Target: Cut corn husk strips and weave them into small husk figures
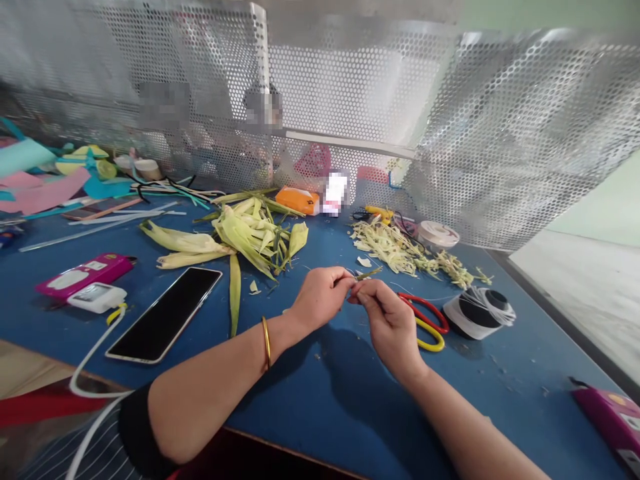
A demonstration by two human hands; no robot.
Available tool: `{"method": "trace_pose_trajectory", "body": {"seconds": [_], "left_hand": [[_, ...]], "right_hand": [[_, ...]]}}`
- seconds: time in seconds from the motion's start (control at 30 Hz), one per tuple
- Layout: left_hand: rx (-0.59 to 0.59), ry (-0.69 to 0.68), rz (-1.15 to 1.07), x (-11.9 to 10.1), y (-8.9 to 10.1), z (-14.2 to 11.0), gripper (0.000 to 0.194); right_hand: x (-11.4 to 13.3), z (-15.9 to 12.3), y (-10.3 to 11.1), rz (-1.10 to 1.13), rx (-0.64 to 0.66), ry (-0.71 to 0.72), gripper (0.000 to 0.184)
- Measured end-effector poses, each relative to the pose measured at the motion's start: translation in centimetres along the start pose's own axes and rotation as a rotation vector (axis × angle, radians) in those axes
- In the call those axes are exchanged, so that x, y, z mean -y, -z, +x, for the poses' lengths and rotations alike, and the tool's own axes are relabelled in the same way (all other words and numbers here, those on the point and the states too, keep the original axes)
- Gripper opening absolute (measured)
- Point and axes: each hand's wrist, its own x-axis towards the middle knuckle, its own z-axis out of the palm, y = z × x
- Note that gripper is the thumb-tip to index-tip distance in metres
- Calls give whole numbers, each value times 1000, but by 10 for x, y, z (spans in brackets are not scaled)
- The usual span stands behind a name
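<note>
My left hand [323,297] and my right hand [393,320] meet over the middle of the table, fingertips pinched close together. A thin green strip [370,273], which looks like corn husk, sticks out beyond the fingertips; the part between the fingers is hidden. A fine white thread runs from near my right hand toward the spool of white thread [477,312]. Scissors [430,327] with a red and a yellow handle loop lie just beyond my right hand, their blades out of sight. A pile of pale green corn husks [250,230] is past my left hand.
Shredded husk bits [385,245] lie at the back right near a white tape roll [438,235]. A phone [165,315] and a magenta device [85,275] with a white cable are at left. A perforated metal screen [345,87] closes off the back.
</note>
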Motion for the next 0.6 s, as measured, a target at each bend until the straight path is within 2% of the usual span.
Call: {"method": "trace_pose_trajectory", "body": {"seconds": [0.17, 0.3, 0.4, 0.47, 0.53, 0.6], "left_hand": [[-32, -13, 90, 0, -3, -1, 26], [11, -136, 277, 3, 1, 2, 24], [98, -264, 477, 5, 6, 3, 25], [206, -353, 584, 6, 9, 3, 24], [325, -443, 618, 5, 12, 3, 23], [403, -504, 572, 2, 14, 3, 22]], "right_hand": [[1, -2, -2, 10, 20, -16, 20], [3, 0, 4, -54, 34, 15, 17], [4, 5, 14, -171, 61, 60, 19], [3, 9, 22, -231, 62, 65, 20], [0, 14, 29, -245, 70, -5, 19], [-5, 20, 36, -177, 110, -147, 16]]}}
